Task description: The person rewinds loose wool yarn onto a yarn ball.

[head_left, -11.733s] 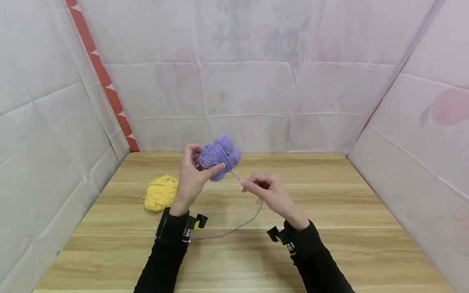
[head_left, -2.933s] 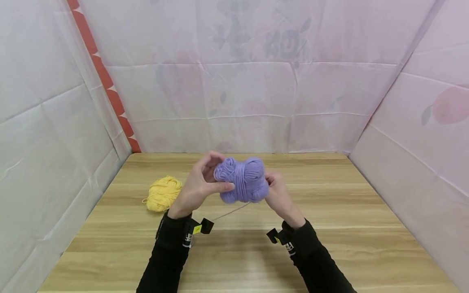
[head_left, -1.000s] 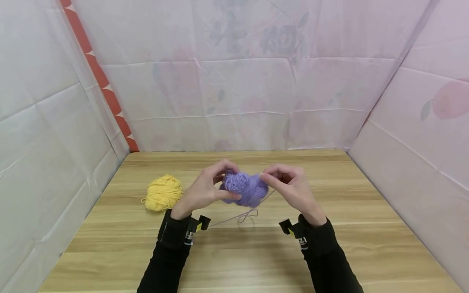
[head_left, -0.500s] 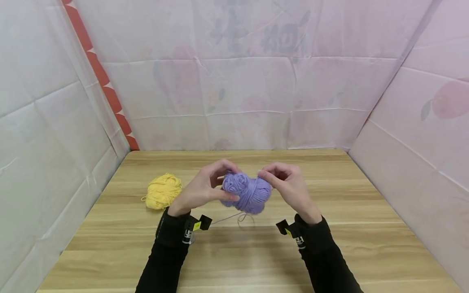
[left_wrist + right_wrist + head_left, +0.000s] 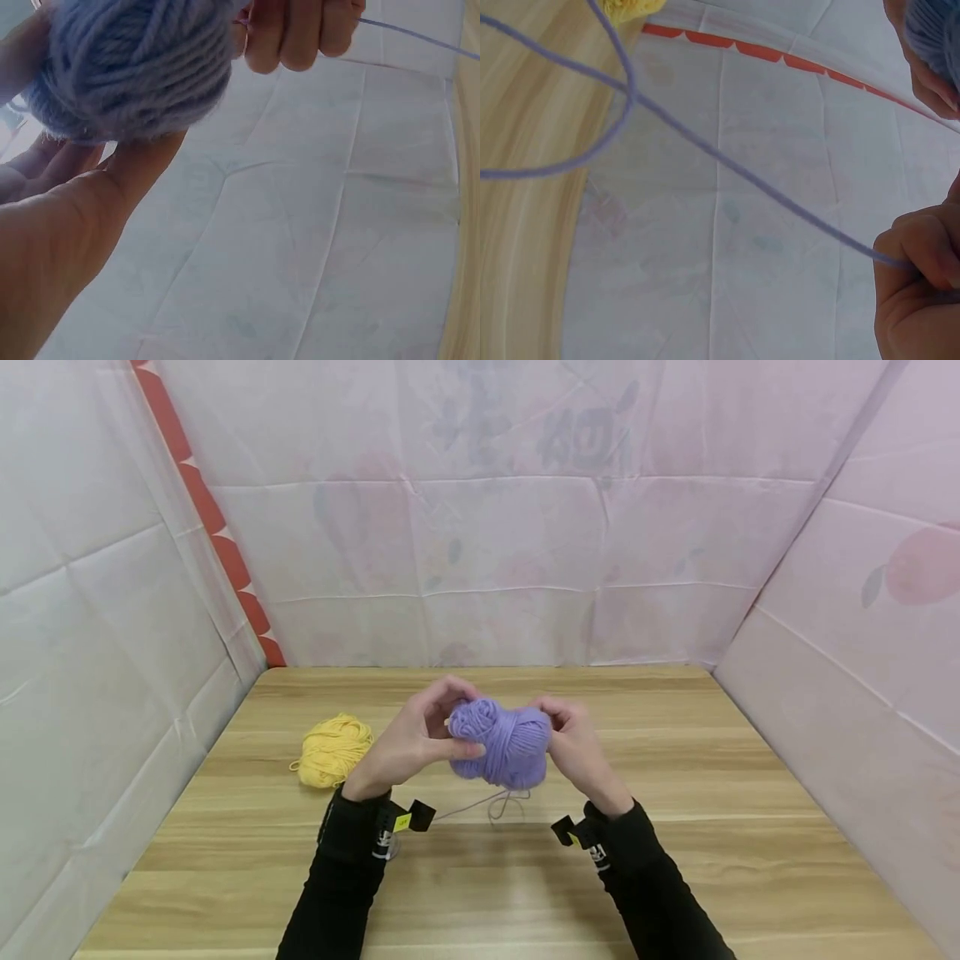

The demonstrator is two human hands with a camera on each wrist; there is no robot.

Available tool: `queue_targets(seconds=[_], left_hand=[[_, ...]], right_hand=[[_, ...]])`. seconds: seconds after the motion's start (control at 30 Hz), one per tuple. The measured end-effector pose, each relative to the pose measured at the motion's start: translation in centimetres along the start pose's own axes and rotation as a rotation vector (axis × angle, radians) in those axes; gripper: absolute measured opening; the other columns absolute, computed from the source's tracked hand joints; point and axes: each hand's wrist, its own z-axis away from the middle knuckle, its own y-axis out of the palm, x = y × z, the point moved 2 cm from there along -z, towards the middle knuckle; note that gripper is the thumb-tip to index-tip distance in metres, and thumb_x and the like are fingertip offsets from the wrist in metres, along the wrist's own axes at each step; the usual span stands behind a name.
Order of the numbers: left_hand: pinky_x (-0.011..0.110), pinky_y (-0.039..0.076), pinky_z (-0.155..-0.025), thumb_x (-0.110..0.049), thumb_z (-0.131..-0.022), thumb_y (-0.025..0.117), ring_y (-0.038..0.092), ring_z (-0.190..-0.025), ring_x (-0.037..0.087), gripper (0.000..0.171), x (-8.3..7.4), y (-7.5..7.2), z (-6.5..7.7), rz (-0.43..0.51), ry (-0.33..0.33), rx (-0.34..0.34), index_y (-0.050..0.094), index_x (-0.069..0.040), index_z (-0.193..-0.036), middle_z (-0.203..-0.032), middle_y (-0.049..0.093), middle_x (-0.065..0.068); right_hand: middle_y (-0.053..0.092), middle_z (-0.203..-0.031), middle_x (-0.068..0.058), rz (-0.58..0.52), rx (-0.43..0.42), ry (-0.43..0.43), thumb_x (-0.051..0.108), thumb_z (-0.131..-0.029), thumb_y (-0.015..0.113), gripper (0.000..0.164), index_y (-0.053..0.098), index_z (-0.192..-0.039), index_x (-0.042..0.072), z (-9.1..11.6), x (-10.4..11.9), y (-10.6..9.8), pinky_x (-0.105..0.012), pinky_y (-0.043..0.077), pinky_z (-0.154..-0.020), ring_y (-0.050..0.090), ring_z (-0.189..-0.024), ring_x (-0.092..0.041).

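My left hand (image 5: 412, 739) holds a ball of purple yarn (image 5: 510, 747) above the table, thumb across its near side and fingers behind its upper left. At the ball's right side is my right hand (image 5: 581, 756), its fingertips partly hidden behind the yarn. In the right wrist view, the curled fingers of the right hand (image 5: 922, 277) grip a purple yarn strand (image 5: 757, 184), which runs off toward the table. The left wrist view has the purple ball (image 5: 142, 67) close up in the left hand (image 5: 82, 217), with the right hand's curled fingers (image 5: 289, 34) beside it.
A ball of yellow yarn (image 5: 333, 752) sits on the wooden table (image 5: 712, 827) to the left, beside the left wrist. A loose loop of purple yarn (image 5: 506, 806) hangs below the purple ball. Pale cloth walls (image 5: 502, 543) close in the table at the back and both sides.
Over the last half second the right hand moves left, partly behind the purple ball, and the ball rises slightly. Since the oldest frame, the ball has come right and lower. The yellow ball stays put.
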Motion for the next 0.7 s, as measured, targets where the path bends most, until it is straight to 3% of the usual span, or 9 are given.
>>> queue_targets(seconds=[0.23,0.37,0.47,0.7], left_hand=[[0.032,0.052,-0.096,0.005,-0.082,0.069,0.059,-0.112,0.018,0.055,-0.3,-0.2,0.0,0.028,-0.019,-0.083,0.044,-0.005,-0.131,-0.129,0.054,0.014],[0.031,0.052,-0.096,0.002,-0.086,0.067,0.059,-0.115,0.019,0.059,-0.4,-0.3,-0.1,0.056,-0.017,-0.134,0.044,-0.013,-0.139,-0.133,0.052,0.012],[0.028,0.052,-0.094,0.001,-0.088,0.065,0.058,-0.114,0.018,0.058,-0.3,-0.4,-0.1,0.11,-0.002,-0.19,0.044,-0.012,-0.141,-0.132,0.052,0.009],[0.024,0.051,-0.093,0.007,-0.089,0.059,0.057,-0.11,0.015,0.05,-0.2,-0.8,-0.2,0.231,0.048,-0.404,0.043,-0.001,-0.135,-0.12,0.054,0.003]], right_hand=[[0.048,-0.061,0.012,0.007,0.017,0.015,-0.008,-0.086,0.053,0.015,0.056,-0.072,-0.004,0.0,-0.5,0.9,-0.02,0.039,-0.048,0.043,-0.054,-0.002],[0.038,-0.056,0.012,0.006,0.031,-0.002,-0.01,-0.086,0.05,0.022,0.048,-0.065,-0.002,-0.1,-0.8,1.4,-0.02,0.031,-0.045,0.034,-0.05,0.0],[0.033,-0.054,0.012,-0.033,0.073,0.006,-0.012,-0.084,0.045,0.025,0.04,-0.062,-0.002,-0.2,-1.1,1.8,-0.021,0.026,-0.044,0.029,-0.049,-0.001],[0.035,-0.053,0.009,-0.04,0.13,0.033,0.006,-0.098,0.051,0.024,0.058,-0.078,-0.007,-0.1,-1.3,2.3,-0.023,0.025,-0.042,0.031,-0.047,-0.002]])
